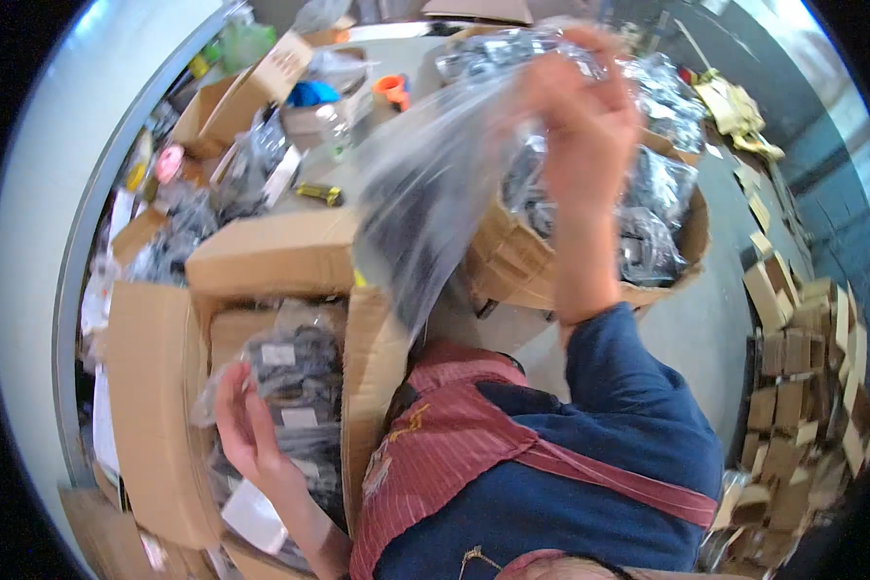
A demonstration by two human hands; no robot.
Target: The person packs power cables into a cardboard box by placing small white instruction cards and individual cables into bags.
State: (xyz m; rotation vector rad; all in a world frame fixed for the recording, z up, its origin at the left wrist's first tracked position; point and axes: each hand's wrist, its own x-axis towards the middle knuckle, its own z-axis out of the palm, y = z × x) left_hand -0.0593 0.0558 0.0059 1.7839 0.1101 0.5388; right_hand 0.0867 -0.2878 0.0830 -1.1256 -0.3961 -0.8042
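Raised over the far right, my right hand (585, 116) pinches a clear plastic bag (425, 184), which hangs down to the left and is blurred by motion. Something dark shows through the film, but I cannot make out whether it is inside the bag. My left hand (246, 420) is over an open cardboard box (155, 406) at the near left. Its fingers are stretched out beside the clear-bagged dark items (300, 372) packed there, several with white labels; contact is unclear. A white piece (254, 517) lies below that hand.
Beyond my right forearm stands a large cardboard carton (522, 256) full of bagged dark parts. A yellow-and-black cutter (319, 193) and an orange tape roll (391, 92) lie on the table at the back. Flattened and small boxes (793, 387) pile up at right.
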